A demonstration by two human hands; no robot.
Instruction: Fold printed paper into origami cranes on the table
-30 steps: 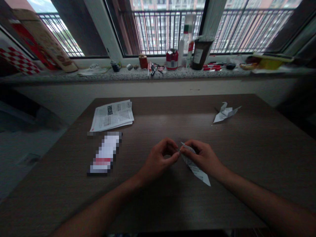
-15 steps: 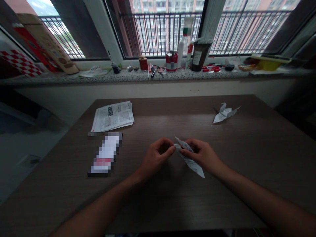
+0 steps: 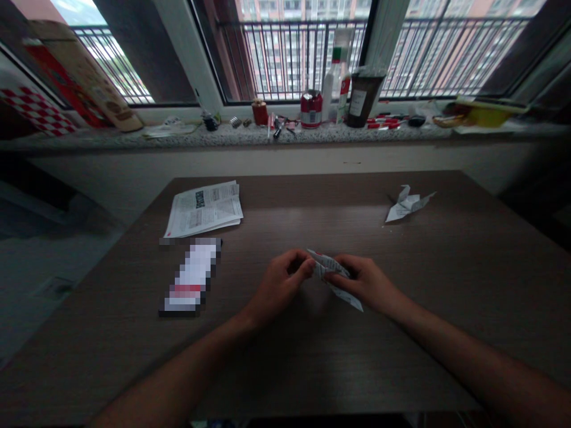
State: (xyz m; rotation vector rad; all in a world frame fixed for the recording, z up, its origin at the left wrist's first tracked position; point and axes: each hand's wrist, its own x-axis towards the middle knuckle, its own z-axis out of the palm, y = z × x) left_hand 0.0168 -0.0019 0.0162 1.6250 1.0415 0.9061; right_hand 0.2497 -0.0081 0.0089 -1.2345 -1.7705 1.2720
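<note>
Bare table [image 3: 285, 356] all round; left hand [image 3: 279, 288] and right hand [image 3: 366, 284] both pinch 1 folded paper [image 3: 332, 274], fingers curled.

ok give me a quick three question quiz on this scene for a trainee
1. True or false: the left hand and the right hand both pinch the folded printed paper.
2. Where on the table does the small paper figure lie?
A. far right
B. near left
C. under the hands
3. Fill in: the stack of printed sheets lies on the person's ____ side of the table.

Key: 1 true; 2 A; 3 left.
</note>
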